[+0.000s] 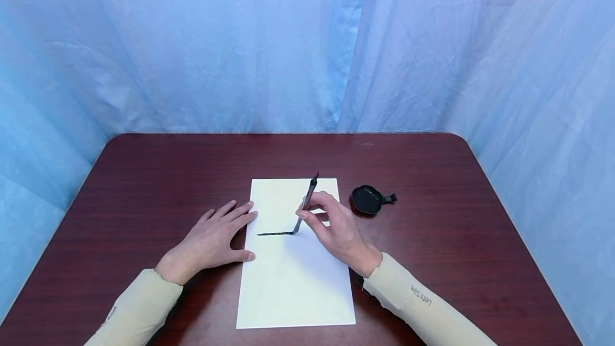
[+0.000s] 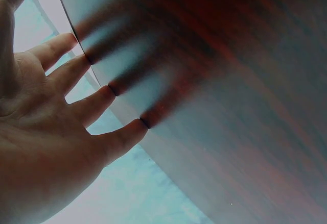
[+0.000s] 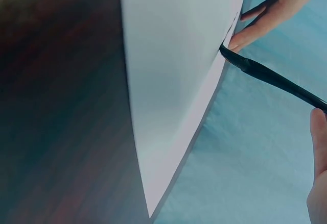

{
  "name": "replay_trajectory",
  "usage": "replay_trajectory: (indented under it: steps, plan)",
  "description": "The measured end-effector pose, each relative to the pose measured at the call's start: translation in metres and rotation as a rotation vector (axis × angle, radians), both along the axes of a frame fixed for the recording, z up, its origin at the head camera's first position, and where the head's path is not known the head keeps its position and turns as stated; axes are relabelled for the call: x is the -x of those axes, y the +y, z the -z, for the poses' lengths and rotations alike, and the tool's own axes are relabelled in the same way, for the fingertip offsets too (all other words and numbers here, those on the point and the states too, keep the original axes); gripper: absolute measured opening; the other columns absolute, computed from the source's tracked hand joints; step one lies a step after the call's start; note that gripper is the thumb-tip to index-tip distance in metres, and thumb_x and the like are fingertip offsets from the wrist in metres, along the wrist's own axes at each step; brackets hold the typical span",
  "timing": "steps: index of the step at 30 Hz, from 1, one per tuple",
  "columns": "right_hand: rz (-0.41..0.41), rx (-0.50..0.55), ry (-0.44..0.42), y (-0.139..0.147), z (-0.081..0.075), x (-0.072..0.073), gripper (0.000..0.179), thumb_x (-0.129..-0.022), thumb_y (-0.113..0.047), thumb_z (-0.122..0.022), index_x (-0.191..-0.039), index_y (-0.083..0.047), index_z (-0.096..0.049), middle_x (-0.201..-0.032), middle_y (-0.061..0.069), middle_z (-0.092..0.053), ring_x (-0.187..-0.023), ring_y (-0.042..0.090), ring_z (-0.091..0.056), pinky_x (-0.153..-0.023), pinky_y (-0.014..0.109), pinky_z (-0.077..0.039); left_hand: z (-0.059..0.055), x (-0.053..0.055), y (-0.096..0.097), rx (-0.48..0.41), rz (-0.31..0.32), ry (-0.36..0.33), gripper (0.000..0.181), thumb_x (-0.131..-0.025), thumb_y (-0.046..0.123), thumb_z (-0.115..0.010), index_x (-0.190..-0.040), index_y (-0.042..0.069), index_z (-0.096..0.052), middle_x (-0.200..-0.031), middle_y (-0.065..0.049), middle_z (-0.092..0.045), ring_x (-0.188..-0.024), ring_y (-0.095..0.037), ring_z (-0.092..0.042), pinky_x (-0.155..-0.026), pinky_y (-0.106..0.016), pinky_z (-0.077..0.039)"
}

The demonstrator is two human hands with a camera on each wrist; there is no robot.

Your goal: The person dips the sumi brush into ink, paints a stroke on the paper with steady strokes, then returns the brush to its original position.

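Observation:
A white sheet of paper (image 1: 293,292) lies on the dark wooden table. In my right hand (image 1: 338,228) I pinch a dark brush (image 1: 306,200) between thumb and fingers, tilted with its upper end leaning right. Its black tip (image 3: 223,49) presses on the paper at the right end of a short black horizontal line (image 1: 275,234). My left hand (image 1: 213,239) rests with spread fingers over the sheet's left edge, its thumb and fingertips on the paper. In the left wrist view the fingertips (image 2: 113,89) touch the tabletop side of that edge.
A small black pan-shaped ink dish (image 1: 368,199) with a short handle stands on the table right of the paper's upper corner. Light blue curtains (image 1: 230,47) hang behind and beside the table (image 1: 168,170). Its rounded far corners show left and right.

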State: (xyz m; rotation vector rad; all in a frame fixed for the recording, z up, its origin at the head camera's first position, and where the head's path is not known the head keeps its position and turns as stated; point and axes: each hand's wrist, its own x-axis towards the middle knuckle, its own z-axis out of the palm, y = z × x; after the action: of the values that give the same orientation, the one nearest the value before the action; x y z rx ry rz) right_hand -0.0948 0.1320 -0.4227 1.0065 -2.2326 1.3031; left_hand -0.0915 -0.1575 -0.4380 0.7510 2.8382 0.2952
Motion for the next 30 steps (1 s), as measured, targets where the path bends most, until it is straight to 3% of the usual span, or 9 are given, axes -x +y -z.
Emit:
replay_trajectory:
  steps: [5, 9, 14, 28, 30]
  plan:
    - [0.004, 0.003, 0.005, 0.0003, 0.0, -0.0001, 0.032, -0.103, -0.03, -0.061, -0.119, -0.003, -0.056, -0.104, 0.007, -0.067, -0.095, 0.021, -0.072, -0.076, 0.026, -0.061, 0.0002, -0.0003, -0.0005, -0.005, 0.0, 0.001, 0.085, -0.084, 0.055, -0.082, -0.154, 0.016, -0.052, -0.164, -0.004, -0.041, -0.149, -0.041, -0.036, -0.108, -0.072, -0.034]
    - [0.002, 0.014, 0.001, 0.0004, -0.0002, 0.0001, 0.028, -0.098, -0.013, -0.072, -0.119, -0.004, -0.056, -0.104, 0.007, -0.067, -0.095, 0.021, -0.072, -0.075, 0.025, -0.061, 0.0001, -0.0006, -0.0008, -0.006, 0.001, 0.002, 0.085, -0.084, 0.055, -0.081, -0.154, 0.016, -0.052, -0.164, -0.004, -0.041, -0.149, -0.041, -0.035, -0.108, -0.072, -0.034]
    - [0.008, 0.021, -0.002, 0.0014, -0.0003, 0.0001, 0.045, -0.083, 0.01, -0.08, -0.119, -0.005, -0.056, -0.104, 0.007, -0.067, -0.094, 0.021, -0.072, -0.075, 0.025, -0.061, -0.0008, -0.0009, -0.0007, -0.01, 0.004, 0.003, 0.085, -0.084, 0.054, -0.081, -0.154, 0.016, -0.052, -0.164, -0.005, -0.041, -0.149, -0.041, -0.036, -0.108, -0.072, -0.034]
    - [0.015, 0.031, 0.01, 0.0051, 0.0017, -0.0006, 0.038, -0.088, 0.007, -0.077, -0.119, -0.003, -0.057, -0.104, 0.007, -0.067, -0.094, 0.021, -0.073, -0.074, 0.025, -0.061, -0.0007, -0.0005, -0.0002, -0.006, 0.005, -0.007, 0.085, -0.085, 0.055, -0.081, -0.155, 0.016, -0.051, -0.164, -0.005, -0.04, -0.149, -0.041, -0.035, -0.108, -0.072, -0.034]
    - [0.019, 0.03, 0.017, 0.0055, 0.0025, -0.0007, 0.032, -0.093, -0.001, -0.075, -0.119, -0.004, -0.057, -0.104, 0.007, -0.067, -0.093, 0.021, -0.073, -0.074, 0.025, -0.061, -0.0006, -0.0002, -0.0002, -0.003, 0.005, -0.005, 0.085, -0.085, 0.055, -0.081, -0.155, 0.016, -0.051, -0.164, -0.005, -0.04, -0.149, -0.041, -0.035, -0.108, -0.072, -0.034]
